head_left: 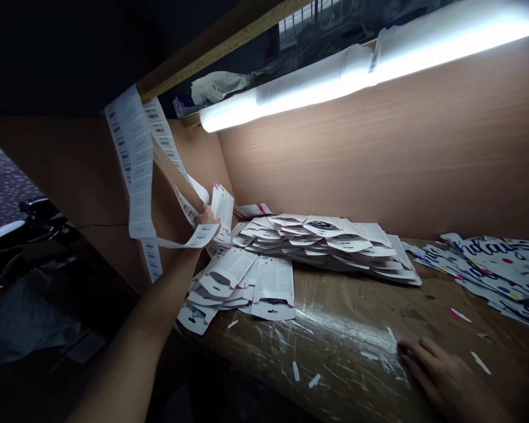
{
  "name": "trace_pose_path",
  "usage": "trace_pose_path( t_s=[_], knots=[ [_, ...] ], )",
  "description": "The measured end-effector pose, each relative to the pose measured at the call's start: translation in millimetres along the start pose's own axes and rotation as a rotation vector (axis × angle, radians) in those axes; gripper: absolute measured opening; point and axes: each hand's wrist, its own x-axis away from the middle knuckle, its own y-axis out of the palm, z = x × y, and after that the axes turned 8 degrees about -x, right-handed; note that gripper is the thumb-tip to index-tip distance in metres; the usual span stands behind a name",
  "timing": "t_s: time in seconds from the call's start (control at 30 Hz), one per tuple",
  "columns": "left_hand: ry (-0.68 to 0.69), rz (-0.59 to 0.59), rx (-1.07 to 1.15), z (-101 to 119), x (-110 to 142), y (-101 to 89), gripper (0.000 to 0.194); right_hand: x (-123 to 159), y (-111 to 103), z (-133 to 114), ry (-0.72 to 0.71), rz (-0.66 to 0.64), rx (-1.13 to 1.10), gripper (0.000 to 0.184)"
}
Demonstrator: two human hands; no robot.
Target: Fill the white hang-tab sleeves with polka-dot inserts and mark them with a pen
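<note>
Reaching forward at the left, my left hand is closed on a long strip of barcode labels, and the strip's loose end lies across the wrist. The strip hangs in loops from the wooden shelf edge above. Just beyond the hand, white card packets lean against the side panel. Flat packets with hang holes lie overlapping below and right of it. My right hand rests on the table at the lower right with its fingers apart, holding nothing, near a small white paper scrap.
A long layered stack of packets runs along the back panel. Printed cards with blue lettering are spread at the right. Paper scraps dot the worn wooden tabletop. A bright tube light hangs above.
</note>
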Motion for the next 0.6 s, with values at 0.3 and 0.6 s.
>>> trace_pose_path(
  t_s=[0.3, 0.6],
  knots=[
    [0.031, -0.594, 1.021, 79, 185, 11.8, 0.065, -19, -32, -82, 0.441, 0.147, -0.708, 0.061],
    [0.478, -0.968, 0.486, 230, 349, 117.9, 0.026, -12, -79, -17, 0.704, 0.398, -0.316, 0.032]
  ],
)
